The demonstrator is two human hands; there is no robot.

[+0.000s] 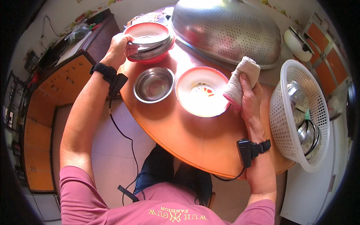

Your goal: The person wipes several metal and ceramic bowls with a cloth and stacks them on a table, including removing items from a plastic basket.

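Note:
My left hand (pixel 121 48) grips the rim of a white enamel plate with a red edge (pixel 150 31), at the top of a stack of metal dishes (pixel 157 52) at the table's upper left. The lowest dish in the stack is red. In my right hand (pixel 251 90) is a folded white cloth with a pink edge (pixel 243 77), held up beside the right rim of a second red-edged enamel plate (pixel 194 95). That plate bears a red pattern and lies on the table. Left of it stands a stainless steel bowl (pixel 154 85).
A large perforated metal colander (pixel 225 31) lies upside down at the back of the orange table (pixel 180 140). At the right edge a white plastic basket (pixel 287 112) holds several metal utensils (pixel 298 98). A dark cable (pixel 121 129) hangs from my left wrist.

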